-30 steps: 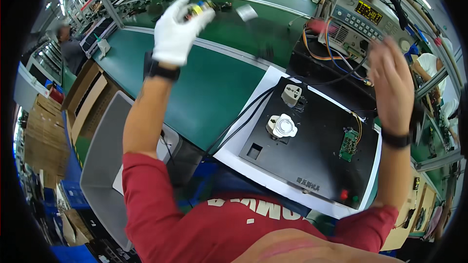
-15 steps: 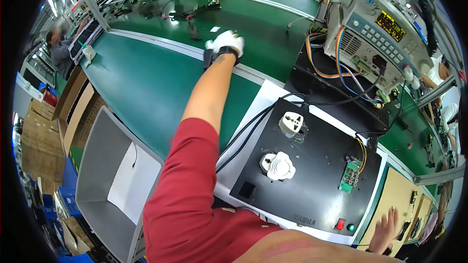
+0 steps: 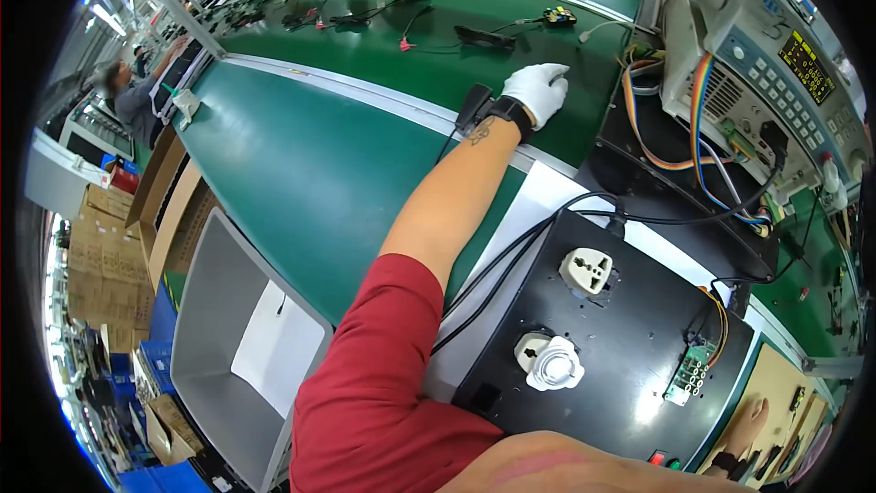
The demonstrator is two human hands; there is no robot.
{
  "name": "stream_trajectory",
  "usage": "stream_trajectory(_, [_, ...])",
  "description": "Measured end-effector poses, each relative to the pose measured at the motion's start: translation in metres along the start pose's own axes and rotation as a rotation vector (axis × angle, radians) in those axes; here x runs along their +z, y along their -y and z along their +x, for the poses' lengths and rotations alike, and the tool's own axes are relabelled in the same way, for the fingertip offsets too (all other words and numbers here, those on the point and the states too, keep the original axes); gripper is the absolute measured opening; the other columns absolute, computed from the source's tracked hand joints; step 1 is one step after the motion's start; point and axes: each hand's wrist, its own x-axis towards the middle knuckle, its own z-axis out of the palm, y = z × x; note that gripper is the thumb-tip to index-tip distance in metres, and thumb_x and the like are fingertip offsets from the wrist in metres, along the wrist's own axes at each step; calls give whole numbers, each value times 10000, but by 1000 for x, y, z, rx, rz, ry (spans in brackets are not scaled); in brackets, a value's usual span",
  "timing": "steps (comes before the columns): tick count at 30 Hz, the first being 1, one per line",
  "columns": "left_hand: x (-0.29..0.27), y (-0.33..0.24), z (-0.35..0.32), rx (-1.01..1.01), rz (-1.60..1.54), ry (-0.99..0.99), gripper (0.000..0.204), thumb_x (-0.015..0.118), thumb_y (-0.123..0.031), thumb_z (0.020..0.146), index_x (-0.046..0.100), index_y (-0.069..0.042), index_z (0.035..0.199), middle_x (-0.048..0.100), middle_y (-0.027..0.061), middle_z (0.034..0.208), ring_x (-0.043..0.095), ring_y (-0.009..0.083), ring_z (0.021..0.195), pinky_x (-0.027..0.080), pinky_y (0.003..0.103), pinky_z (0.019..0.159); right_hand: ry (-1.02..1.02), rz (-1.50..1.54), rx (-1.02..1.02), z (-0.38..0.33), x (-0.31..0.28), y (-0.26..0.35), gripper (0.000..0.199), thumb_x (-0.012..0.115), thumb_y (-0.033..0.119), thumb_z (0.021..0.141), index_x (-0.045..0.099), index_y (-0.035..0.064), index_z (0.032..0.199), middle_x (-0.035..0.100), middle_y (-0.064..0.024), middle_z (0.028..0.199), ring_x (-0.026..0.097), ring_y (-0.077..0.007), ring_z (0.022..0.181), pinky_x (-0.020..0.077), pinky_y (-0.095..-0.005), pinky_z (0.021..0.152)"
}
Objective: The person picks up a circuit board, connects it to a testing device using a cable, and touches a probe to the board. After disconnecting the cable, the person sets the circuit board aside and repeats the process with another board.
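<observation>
Circuit board (image 3: 558, 16) lies near gloved left grip (image 3: 537, 95), upper centre; right grip (image 3: 747, 426), lower right. Whether either holds anything cannot be told.

Small circuit board (image 3: 558, 16) with yellow parts — long dark piece (image 3: 484, 36) near it — both on green surface (image 3: 338, 50)

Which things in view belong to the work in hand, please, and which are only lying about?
Likely in the work, by nearness:
- small circuit board with cable, beyond the gloved left hand
- black panel with two sockets
- beige board by the bare right hand

Apparently just lying about:
- grey bin
- opened cardboard box
- green-tipped bottle
</observation>
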Motion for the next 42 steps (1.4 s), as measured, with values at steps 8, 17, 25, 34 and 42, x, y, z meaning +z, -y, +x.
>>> stream_trajectory(8, [2,2,7,-90,99,-20,336,536,-238,835,626,-129,1139,657,108,1058,616,280,995,477,336,885,-50,-170,-105,2,26,4,556,317,416,983,367,24,1374,362,-174,1420,346,-332,1305,270,-437,1058])
stream_trajectory(17, [1,2,7,-146,119,-25,370,561,-264,826,611,-131,1168,647,100,1100,611,271,1021,468,335,901,-64,-144,-140,3,26,1,515,374,371,981,425,-6,1329,401,-195,1390,384,-346,1276,298,-408,1047])
stream_trajectory(25, [1,5,8,-152,164,-54,373,569,-273,821,614,-131,1163,643,105,1106,608,276,1021,467,333,902,-15,-159,-70,-5,13,27,510,366,381,982,430,13,1330,400,-189,1393,365,-347,1291,284,-397,1059])
stream_trajectory(34, [0,2,6,-86,264,-62,367,567,-281,819,620,-129,1149,632,127,1102,595,296,1025,461,351,912,-317,-37,-303,-12,23,43,236,532,214,935,608,11,1028,577,-127,1018,599,-253,842,493,-325,688])
stream_trajectory(42, [1,1,6,83,182,-184,325,522,-119,769,668,-130,1059,645,133,1054,610,304,989,482,359,892,-243,62,-206,-15,20,52,261,504,245,943,590,34,1070,583,-127,975,603,-258,807,485,-336,670])
